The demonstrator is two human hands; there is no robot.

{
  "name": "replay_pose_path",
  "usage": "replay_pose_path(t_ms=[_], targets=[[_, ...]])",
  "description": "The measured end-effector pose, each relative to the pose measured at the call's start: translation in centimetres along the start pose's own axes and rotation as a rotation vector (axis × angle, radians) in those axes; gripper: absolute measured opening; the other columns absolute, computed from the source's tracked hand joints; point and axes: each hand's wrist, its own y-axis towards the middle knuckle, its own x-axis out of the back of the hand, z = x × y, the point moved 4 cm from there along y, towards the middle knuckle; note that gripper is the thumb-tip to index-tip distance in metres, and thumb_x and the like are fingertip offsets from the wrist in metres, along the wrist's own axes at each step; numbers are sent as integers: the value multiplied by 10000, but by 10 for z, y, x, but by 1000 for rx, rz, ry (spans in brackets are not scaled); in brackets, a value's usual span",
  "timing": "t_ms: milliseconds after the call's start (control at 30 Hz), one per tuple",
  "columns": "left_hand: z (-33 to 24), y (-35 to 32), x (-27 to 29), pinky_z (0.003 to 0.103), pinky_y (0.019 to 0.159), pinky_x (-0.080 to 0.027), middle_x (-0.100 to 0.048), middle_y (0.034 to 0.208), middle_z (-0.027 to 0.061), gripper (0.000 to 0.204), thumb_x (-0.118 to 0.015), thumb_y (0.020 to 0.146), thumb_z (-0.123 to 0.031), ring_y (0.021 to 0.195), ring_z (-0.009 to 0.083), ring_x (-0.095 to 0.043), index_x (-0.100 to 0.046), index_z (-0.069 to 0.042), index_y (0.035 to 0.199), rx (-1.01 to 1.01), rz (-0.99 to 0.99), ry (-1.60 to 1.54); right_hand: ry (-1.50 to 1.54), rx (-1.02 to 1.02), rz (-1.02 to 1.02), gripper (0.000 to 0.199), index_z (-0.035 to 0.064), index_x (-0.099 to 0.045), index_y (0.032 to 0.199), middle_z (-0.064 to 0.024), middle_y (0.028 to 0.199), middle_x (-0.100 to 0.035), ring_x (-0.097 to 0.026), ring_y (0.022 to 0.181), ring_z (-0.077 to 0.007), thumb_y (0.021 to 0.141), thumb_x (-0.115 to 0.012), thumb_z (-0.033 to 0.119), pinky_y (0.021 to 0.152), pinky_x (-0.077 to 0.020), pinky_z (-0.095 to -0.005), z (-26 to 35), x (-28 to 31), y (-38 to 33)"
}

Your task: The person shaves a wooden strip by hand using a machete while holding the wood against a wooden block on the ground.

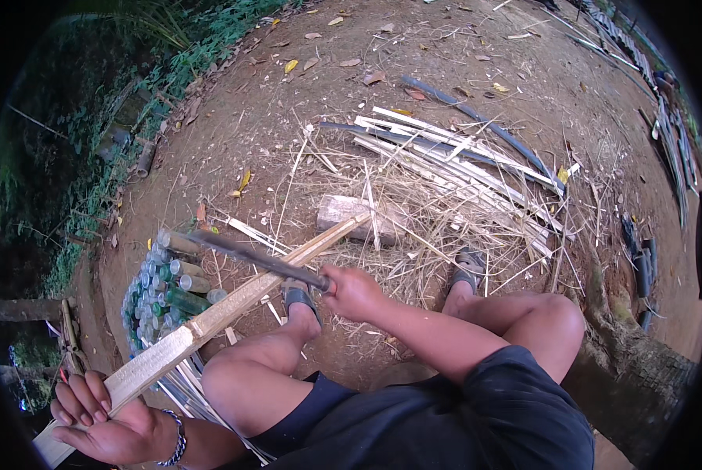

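Note:
My left hand (108,419), at the lower left, is closed round the near end of a long pale bamboo strip (241,301). The strip slants away to the right, and its far end rests on a short wooden block (331,210) on the ground. A knobby joint shows partway along it. In my right hand (355,294) is the handle of a machete (245,251), gripped in a fist. Its dark blade points left across the strip, smeared by motion; whether its edge touches the strip I cannot tell.
Split strips (460,168) and a dark pipe (488,125) lie beyond the block among shavings. Left of my legs stand several bottles (182,286); more thin strips (190,392) lie beside my left thigh. A tree trunk (633,376) is at the right, undergrowth (92,157) far left.

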Motion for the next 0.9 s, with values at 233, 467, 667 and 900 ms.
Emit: replay_pose_path(t_ms=[233,467,667,900], targets=[[4,5,13,238,508,-269,-326,656,-7,343,-436,996,-345,540,93,-297,-418,-85,774,-8,-3,-34,-27,-188,-110,272,25,-547,1024,-216,885,-646,-636,853,-387,862,-575,241,737,-501,-487,-51,-3,17],[4,8,14,250,519,-266,-324,652,3,357,-442,984,-360,556,108,-289,-414,-84,759,31,-23,-39,-168,-211,-302,210,8,-527,962,-192,788,-643,-629,722,-397,883,-535,202,689,-505,-482,-145,4,28],[10,6,4,249,530,-270,-320,652,3,359,-397,1006,-348,556,106,-285,-406,-84,764,-11,29,-57,-184,-20,-42,153,71,-542,979,-102,801,-641,-644,706,-286,930,-503,210,639,-535,-410,-11,2,5],[16,18,0,244,534,-263,-323,662,-4,310,-495,977,-302,557,94,-298,-420,-81,773,-38,-26,-11,-53,-382,-271,225,16,-569,1068,-200,852,-642,-642,801,-358,901,-524,160,741,-522,-450,-148,4,49]])
